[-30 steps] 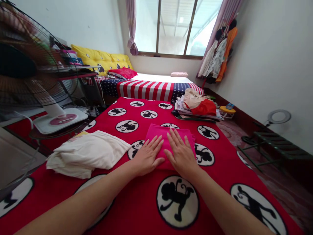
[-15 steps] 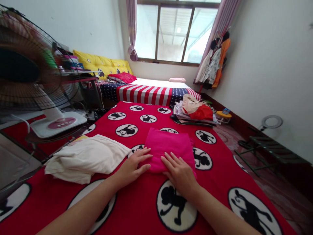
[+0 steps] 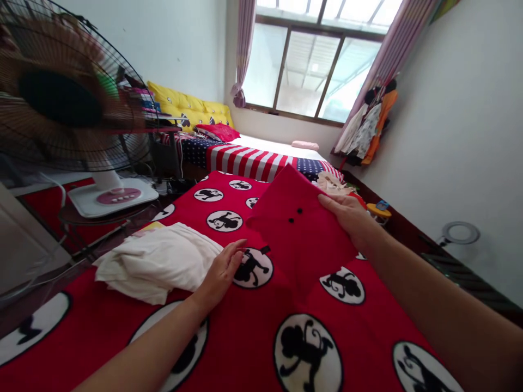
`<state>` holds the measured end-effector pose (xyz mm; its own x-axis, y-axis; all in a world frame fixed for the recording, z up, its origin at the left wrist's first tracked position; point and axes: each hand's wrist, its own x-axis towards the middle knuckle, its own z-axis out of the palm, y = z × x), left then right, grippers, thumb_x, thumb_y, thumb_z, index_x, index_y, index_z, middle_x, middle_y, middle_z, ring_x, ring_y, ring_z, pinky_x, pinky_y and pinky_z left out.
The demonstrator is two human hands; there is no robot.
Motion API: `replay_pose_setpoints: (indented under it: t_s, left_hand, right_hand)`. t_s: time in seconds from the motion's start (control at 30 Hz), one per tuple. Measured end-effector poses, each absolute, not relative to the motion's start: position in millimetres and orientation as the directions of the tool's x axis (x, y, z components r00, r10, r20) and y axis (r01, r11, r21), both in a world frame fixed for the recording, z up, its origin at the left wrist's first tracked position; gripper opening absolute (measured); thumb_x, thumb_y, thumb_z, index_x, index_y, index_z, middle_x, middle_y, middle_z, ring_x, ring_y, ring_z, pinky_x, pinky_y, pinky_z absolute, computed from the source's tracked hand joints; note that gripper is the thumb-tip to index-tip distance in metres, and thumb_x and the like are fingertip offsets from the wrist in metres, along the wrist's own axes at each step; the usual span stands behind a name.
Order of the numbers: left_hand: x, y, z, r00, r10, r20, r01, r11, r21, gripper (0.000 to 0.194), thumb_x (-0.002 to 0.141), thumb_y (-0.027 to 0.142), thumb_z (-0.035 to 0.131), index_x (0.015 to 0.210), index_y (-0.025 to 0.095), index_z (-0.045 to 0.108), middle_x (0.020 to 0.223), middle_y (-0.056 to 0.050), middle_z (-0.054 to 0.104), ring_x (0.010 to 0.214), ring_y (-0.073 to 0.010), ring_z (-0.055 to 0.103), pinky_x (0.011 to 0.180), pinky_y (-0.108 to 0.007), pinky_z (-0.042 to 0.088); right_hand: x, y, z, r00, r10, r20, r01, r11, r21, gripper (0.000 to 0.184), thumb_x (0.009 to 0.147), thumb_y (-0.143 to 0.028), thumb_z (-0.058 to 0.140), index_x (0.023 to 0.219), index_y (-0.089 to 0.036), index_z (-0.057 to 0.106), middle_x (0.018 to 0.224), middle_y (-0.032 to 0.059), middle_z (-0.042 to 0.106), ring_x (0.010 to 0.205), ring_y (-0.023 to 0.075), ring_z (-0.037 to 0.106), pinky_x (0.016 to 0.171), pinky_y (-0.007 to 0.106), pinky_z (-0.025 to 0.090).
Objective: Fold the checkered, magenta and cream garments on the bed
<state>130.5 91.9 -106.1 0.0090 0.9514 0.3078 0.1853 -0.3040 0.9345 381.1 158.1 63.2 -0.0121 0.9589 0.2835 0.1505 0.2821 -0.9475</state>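
Observation:
My right hand point(image 3: 350, 218) grips one edge of a folded pink garment point(image 3: 300, 237) with two small black buttons and holds it lifted, tilted above the red blanket point(image 3: 245, 337) with monkey prints. My left hand point(image 3: 223, 269) rests open and flat on the blanket, its fingertips beside the garment's lower left edge. Just left of that hand lies a folded white cloth pile point(image 3: 157, 261).
A running standing fan point(image 3: 61, 103) with a white base point(image 3: 114, 197) fills the left. Beyond the blanket is a bed with a striped flag cover point(image 3: 249, 160), yellow cushions point(image 3: 186, 103) and a window. Loose clothes point(image 3: 333, 182) lie behind the garment; hanging clothes point(image 3: 370, 128) at right.
The pink garment lay flat under both palms; my right hand has now picked it up off the blanket. My left hand slid off to the left. The view tilted up.

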Motion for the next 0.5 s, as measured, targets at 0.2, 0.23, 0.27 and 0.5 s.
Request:
replay_pose_setpoints:
  t_s: [0.2,0.23,0.27,0.5]
  left_hand:
    - [129,95,-109,0.035,0.95,0.31,0.155,-0.311,0.938,0.05,0.095,0.051,0.038,0.128,0.017,0.053,0.127,-0.013,0.06,0.114,-0.0233,0.059,0.096,-0.037,0.048]
    - [129,95,-109,0.036,0.952,0.305,0.153,-0.306,0.94,0.05,0.095,0.051,0.038,0.128,0.017,0.053,0.128,-0.012,0.059,0.115,-0.0235,0.059,0.096,-0.037,0.048]
    - [129,95,-110,0.038,0.954,0.298,0.154,-0.3,0.941,0.05,0.095,0.051,0.039,0.128,0.017,0.053,0.129,-0.012,0.059,0.115,-0.0239,0.058,0.096,-0.037,0.048]
    - [130,96,-113,0.01,0.948,0.318,0.287,-0.308,0.907,0.044,0.094,0.045,0.043,0.125,0.017,0.054,0.125,-0.012,0.06,0.11,-0.0233,0.061,0.093,-0.038,0.05]
  right_hand:
    - [431,155,32,0.126,0.99,0.066,0.079,0.056,-0.995,0.027,0.076,-0.044,0.067,0.083,-0.018,0.071,0.067,0.0074,0.072,0.064,0.0247,0.07,0.054,0.036,0.057]
    - [443,149,13,0.144,0.99,-0.001,0.079,-0.012,-0.997,0.029,0.076,-0.044,0.065,0.084,-0.017,0.07,0.071,0.0086,0.073,0.067,0.0251,0.07,0.056,0.037,0.057]
    - [457,142,-9,0.166,0.985,-0.051,0.086,-0.066,-0.994,0.03,0.077,-0.045,0.063,0.086,-0.017,0.07,0.076,0.0093,0.074,0.07,0.0251,0.071,0.058,0.037,0.058]
    - [540,94,-102,0.389,0.902,0.186,0.433,-0.001,-0.902,0.039,0.071,-0.043,0.064,0.098,-0.015,0.065,0.1,0.0126,0.071,0.094,0.0263,0.068,0.085,0.042,0.053]
